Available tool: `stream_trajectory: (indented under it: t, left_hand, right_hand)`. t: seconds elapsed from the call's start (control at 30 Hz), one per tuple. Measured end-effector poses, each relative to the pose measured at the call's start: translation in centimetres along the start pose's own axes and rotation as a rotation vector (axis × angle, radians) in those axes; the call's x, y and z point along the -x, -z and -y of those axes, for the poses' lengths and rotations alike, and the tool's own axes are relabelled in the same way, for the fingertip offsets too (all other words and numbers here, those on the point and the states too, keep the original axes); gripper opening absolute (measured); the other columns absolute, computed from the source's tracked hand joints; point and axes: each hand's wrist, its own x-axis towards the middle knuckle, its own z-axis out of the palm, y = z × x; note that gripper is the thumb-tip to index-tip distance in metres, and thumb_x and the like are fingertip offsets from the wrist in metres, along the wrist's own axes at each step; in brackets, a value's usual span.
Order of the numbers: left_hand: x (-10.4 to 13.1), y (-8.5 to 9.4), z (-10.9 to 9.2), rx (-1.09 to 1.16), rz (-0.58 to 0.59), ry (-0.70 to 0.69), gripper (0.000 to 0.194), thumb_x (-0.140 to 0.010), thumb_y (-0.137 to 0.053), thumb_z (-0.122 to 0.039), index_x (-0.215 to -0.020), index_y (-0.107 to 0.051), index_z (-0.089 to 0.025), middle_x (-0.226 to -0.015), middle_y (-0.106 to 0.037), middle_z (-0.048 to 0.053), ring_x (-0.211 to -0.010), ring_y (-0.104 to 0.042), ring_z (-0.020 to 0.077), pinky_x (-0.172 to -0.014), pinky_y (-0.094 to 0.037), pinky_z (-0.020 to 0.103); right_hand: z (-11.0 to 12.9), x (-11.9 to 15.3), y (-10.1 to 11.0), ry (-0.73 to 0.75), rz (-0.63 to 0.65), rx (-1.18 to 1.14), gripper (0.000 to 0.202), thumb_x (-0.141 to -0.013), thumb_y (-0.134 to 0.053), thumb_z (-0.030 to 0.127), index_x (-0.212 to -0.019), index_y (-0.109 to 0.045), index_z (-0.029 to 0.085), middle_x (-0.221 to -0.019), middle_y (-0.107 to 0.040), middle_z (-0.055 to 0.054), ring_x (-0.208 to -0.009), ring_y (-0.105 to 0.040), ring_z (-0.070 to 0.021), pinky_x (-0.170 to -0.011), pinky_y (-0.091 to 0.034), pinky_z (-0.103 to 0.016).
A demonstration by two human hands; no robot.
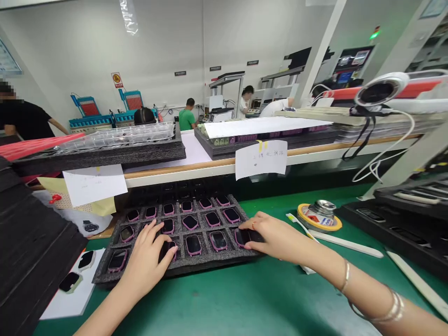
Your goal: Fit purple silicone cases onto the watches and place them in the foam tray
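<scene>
A dark foam tray (pixel 206 265) lies on the green bench, its pockets holding several purple-framed smartwatches with black screens. My left hand (pixel 149 254) reaches over the front row, with thumb and index finger about a smartwatch (pixel 174 247) that they partly cover. At the tray's front right corner, my right hand (pixel 271 235) has its thumb and fingers closed about another smartwatch (pixel 242 237), which still sits in its pocket. Between the hands, a smartwatch (pixel 193 245) lies face up. How firmly either hand grips is hard to see.
Left of the tray, a white board (pixel 72 298) carries a green-framed watch (pixel 70 282) and a pale one (pixel 87 260). A yellow-rimmed round tin (pixel 319 217) and a toothbrush (pixel 297 223) lie right. Black trays (pixel 392 219) stand far right. Above runs a shelf (pixel 182 173). Co-workers are behind.
</scene>
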Motion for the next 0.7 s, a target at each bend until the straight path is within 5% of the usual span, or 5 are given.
stream_trajectory:
  t: [0.17,0.3,0.43,0.53,0.7]
  left_hand:
    - [1.2,1.0,0.7,0.187,0.03,0.014,0.023,-0.094,-0.056,-0.041,-0.107,-0.066,-0.024,-0.122,-0.07,0.01,-0.134,-0.053,0.0321,-0.114,-0.041,0.059]
    - [1.6,1.8,-0.3,0.376,0.063,0.184,0.035,-0.09,-0.062,-0.049,-0.119,-0.068,-0.028,-0.114,-0.074,0.007,-0.12,-0.063,0.0309,-0.109,-0.045,0.053]
    - [-0.3,0.8,-2.7,0.63,0.055,0.337,0.036,-0.093,-0.058,-0.049,-0.12,-0.066,-0.026,-0.125,-0.071,0.007,-0.115,-0.065,0.0268,-0.1,-0.051,0.041]
    - [-2.3,-0.4,-4.0,0.581,0.129,0.273,0.031,-0.09,-0.06,-0.045,-0.111,-0.068,-0.024,-0.11,-0.074,0.006,-0.102,-0.068,0.026,-0.094,-0.053,0.04]
    - [-3.5,-1.5,-4.9,0.228,0.165,0.068,0.036,-0.095,-0.049,-0.047,-0.111,-0.07,-0.023,-0.111,-0.073,0.009,-0.105,-0.065,0.0299,-0.095,-0.05,0.049]
  right_hand:
    - [0.9,-1.4,0.7,0.068,0.087,0.074,0.035,-0.071,-0.08,0.029,-0.102,-0.076,0.013,-0.093,-0.075,-0.013,-0.091,-0.07,-0.0319,-0.074,-0.058,-0.038]
    - [1.8,-1.9,1.8,0.101,0.038,0.104,0.034,-0.07,-0.073,0.023,-0.101,-0.073,0.009,-0.095,-0.073,-0.017,-0.09,-0.07,-0.034,-0.079,-0.057,-0.044]
    - [4.1,-2.5,2.1,0.214,-0.003,0.101,0.041,-0.074,-0.072,0.03,-0.112,-0.072,0.014,-0.127,-0.067,-0.016,-0.121,-0.061,-0.0316,-0.104,-0.049,-0.043]
    - [5.6,-3.4,1.1,0.278,0.044,0.135,0.045,-0.069,-0.079,0.032,-0.108,-0.076,0.01,-0.158,-0.042,-0.018,-0.149,-0.032,-0.0361,-0.123,-0.027,-0.046]
    - [6.4,-4.7,-0.1,0.245,0.096,0.2,0.055,-0.073,-0.08,0.037,-0.116,-0.074,0.004,-0.16,-0.034,-0.025,-0.152,-0.026,-0.0398,-0.124,-0.022,-0.052]
